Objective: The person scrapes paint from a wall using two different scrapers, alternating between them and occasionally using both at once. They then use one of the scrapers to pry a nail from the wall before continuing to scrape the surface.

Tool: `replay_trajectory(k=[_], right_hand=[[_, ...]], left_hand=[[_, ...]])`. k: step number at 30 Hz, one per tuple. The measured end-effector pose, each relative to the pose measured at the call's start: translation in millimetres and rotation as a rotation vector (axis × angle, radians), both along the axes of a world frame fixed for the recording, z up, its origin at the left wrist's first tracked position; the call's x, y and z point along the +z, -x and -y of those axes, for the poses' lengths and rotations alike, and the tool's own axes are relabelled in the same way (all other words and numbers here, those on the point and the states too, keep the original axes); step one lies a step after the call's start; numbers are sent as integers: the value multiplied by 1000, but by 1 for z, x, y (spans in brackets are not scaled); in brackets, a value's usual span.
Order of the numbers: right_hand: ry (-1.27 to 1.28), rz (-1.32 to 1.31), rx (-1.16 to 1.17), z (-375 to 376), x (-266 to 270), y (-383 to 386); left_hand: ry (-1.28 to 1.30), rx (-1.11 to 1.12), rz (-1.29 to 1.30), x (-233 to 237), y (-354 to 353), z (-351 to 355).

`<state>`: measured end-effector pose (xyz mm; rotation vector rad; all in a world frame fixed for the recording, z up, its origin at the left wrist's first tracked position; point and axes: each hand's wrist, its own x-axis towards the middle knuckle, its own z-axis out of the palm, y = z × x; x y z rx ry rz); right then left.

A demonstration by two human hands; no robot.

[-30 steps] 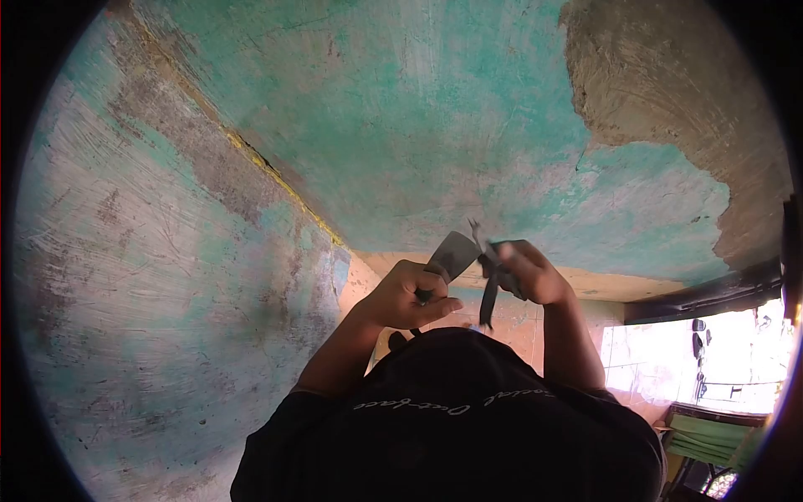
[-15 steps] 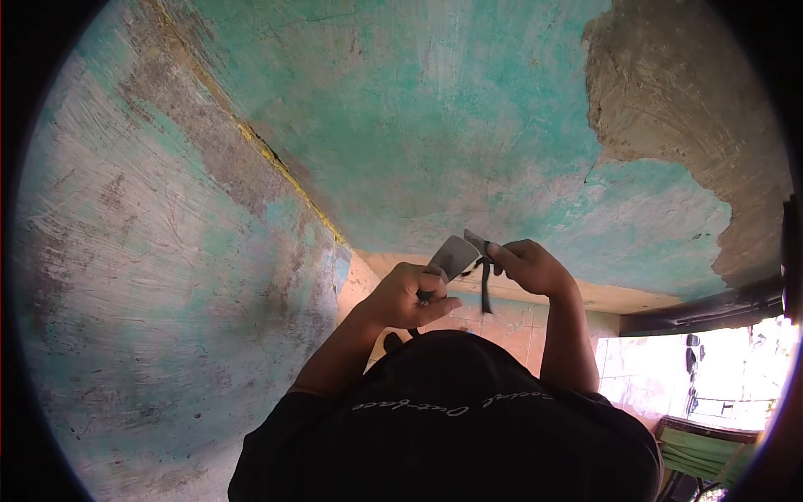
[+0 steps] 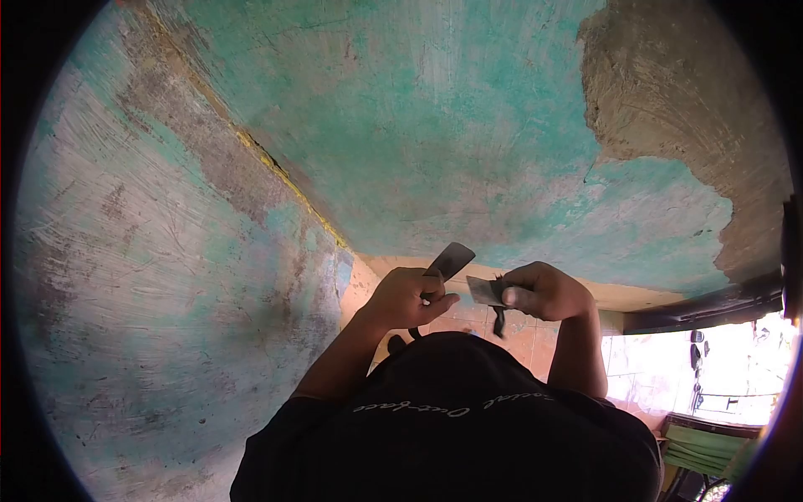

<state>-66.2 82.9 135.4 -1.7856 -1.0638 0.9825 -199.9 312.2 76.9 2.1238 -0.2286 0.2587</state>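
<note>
My left hand (image 3: 406,297) is closed around a putty knife (image 3: 452,260), its wide flat blade tilted up and to the right. The knife's handle is hidden in my fist. Across a small gap, my right hand (image 3: 548,291) pinches a thin flat metal blade (image 3: 483,290) between thumb and fingers, its free end toward my left hand. A dark strip (image 3: 499,323) dangles below the right-hand blade; I cannot make out its material. The two blades are apart.
A scraped, turquoise-painted wall (image 3: 435,134) stands ahead, with bare grey plaster (image 3: 677,117) at upper right. Another patchy wall (image 3: 167,293) meets it at a yellowish corner seam. Tiled floor (image 3: 535,339) lies below. A green folded fabric item (image 3: 703,452) is at lower right.
The two blades have come apart. My right hand has turned and moved slightly down and right with its blade. The left-hand putty knife now tilts more edge-on.
</note>
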Motion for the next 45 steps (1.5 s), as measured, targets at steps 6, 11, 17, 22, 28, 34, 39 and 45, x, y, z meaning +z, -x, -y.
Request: replay_trajectory(k=[6, 11, 17, 22, 28, 34, 39, 45], right_hand=[[314, 194, -264, -10, 3, 1], [182, 239, -622, -12, -8, 0], [225, 223, -364, -6, 4, 0], [267, 388, -730, -1, -4, -12], [125, 409, -605, 5, 0, 0], [78, 489, -859, 3, -4, -3], [61, 453, -693, -1, 1, 8], [73, 536, -874, -14, -6, 8]], left_hand=[[-37, -2, 17, 4, -4, 6], [-85, -21, 8, 2, -5, 0], [-59, -33, 42, 0, -12, 7], [-10, -93, 101, 7, -15, 12], [-37, -52, 74, 5, -26, 13], [20, -99, 138, 3, -27, 11], [26, -84, 67, 7, -29, 12], [60, -64, 60, -2, -23, 7]])
